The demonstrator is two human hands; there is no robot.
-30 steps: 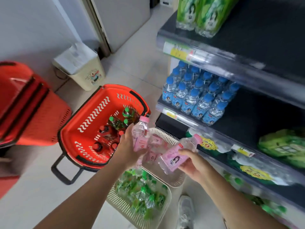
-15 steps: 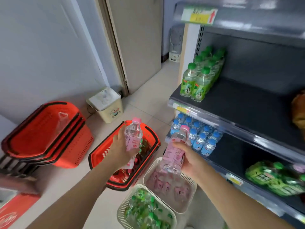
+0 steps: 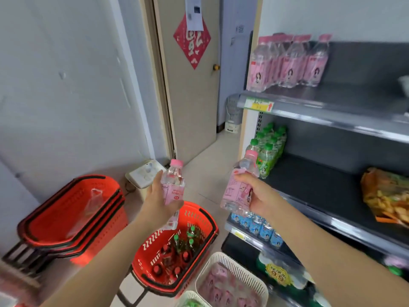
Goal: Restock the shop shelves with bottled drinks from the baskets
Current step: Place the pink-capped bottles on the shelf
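Holding two clear bottles with pink caps and pink labels up beside the shelves (image 3: 321,111): left bottle (image 3: 174,182) upright in the left hand (image 3: 157,207), fingers curled round its label, and right bottle (image 3: 236,191) tilted in the right hand (image 3: 263,200), thumb and fingers wrapped round the middle. Can't tell whether a second bottle sits lower in that left grip (too blurry, label print unreadable too). Down below, red basket (image 3: 200,214) with dark bottles (image 3: 177,251) in red and green caps, and white basket (image 3: 223,261) with more pink bottles (image 3: 223,286), cut off at the frame edge.

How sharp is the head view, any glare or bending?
Head view: light soft, even; grey metal shelf rail shows a pale sheen; wide-angle bending tilts the beige door; lower corners smeared; the pink-labelled clear plastic bottle in the left hand and its twin in the right hand look soft.
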